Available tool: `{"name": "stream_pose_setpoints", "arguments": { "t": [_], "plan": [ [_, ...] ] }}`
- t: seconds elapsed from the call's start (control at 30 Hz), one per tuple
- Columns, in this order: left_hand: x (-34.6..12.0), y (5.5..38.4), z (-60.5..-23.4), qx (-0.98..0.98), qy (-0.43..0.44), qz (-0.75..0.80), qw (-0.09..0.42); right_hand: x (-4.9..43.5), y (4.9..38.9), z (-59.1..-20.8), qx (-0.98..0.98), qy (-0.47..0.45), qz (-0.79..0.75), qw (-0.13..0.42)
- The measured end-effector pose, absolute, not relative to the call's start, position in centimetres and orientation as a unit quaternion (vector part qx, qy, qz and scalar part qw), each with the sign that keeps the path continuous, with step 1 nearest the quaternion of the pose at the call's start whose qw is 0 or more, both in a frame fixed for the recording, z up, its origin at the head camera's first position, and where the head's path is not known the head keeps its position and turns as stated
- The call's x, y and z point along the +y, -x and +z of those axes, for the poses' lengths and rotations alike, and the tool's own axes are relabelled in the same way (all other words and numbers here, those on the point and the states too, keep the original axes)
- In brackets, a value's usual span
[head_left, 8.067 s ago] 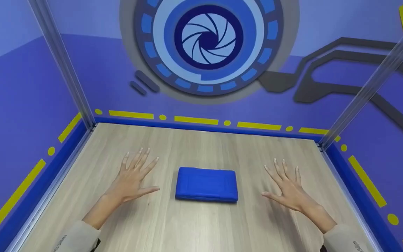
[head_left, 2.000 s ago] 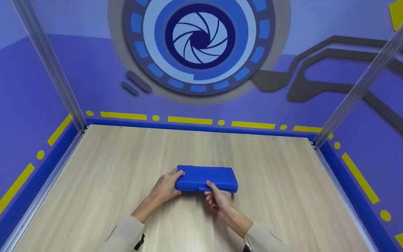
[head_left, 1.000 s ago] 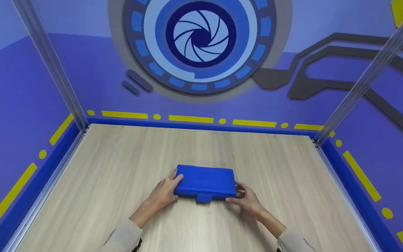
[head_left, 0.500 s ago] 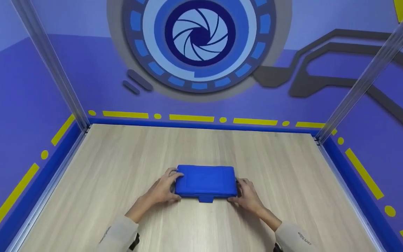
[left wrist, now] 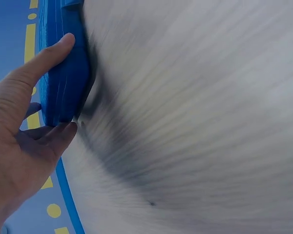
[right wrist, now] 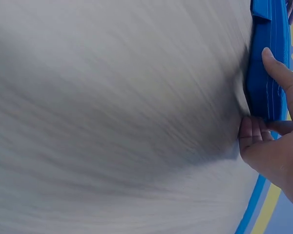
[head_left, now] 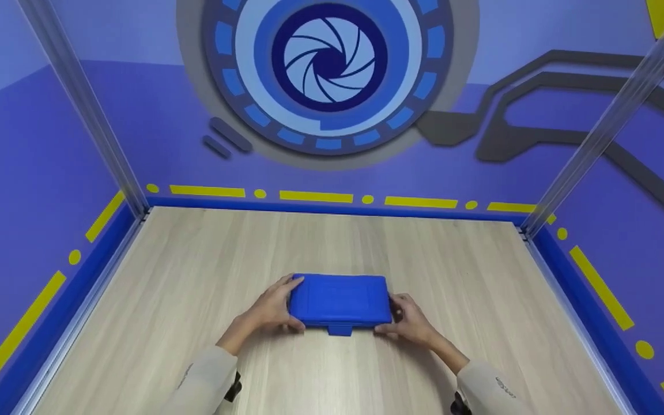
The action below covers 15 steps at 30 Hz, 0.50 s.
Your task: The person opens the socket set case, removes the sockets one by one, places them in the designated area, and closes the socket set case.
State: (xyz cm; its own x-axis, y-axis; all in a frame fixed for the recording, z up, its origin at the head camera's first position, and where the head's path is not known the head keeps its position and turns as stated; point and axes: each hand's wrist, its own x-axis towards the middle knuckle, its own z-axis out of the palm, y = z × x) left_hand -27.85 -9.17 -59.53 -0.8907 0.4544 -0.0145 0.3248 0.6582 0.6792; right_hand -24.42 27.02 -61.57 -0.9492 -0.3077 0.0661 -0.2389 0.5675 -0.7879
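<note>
A flat blue plastic case (head_left: 340, 300) lies in the middle of the table, lid down, its front latch (head_left: 340, 329) sticking out toward me. My left hand (head_left: 268, 308) grips the case's left end, thumb on the front side. At the right end my right hand (head_left: 414, 325) holds the case between thumb and curled fingers. In the left wrist view the thumb (left wrist: 63, 44) presses the case's side (left wrist: 68, 83), with the other fingers at its end. The right wrist view shows the right thumb (right wrist: 271, 58) likewise on the case (right wrist: 263, 87). What is inside stays hidden.
The light wood table (head_left: 332, 242) is bounded by a blue back wall (head_left: 332, 178) and blue side walls with yellow marks. Metal posts (head_left: 87, 109) stand at both back corners.
Earlier both hands were spread apart from the case. Then the left hand gripped its left end while the right thumb worked the front latch, which now protrudes; the right hand moved to the right end.
</note>
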Motion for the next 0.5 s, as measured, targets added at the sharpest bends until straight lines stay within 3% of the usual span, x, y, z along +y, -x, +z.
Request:
{"name": "stream_pose_setpoints", "arguments": {
  "t": [0.27, 0.5],
  "plan": [
    [-10.0, 28.2, -59.3, 0.896, -0.216, 0.378, 0.086, 26.7, 24.5, -60.8, 0.862, 0.128, -0.486, 0.061],
    [-10.1, 29.2, -58.7, 0.866, -0.200, 0.452, 0.066, 27.6, 24.7, -59.8, 0.850, 0.174, -0.497, 0.012]
  ]
}}
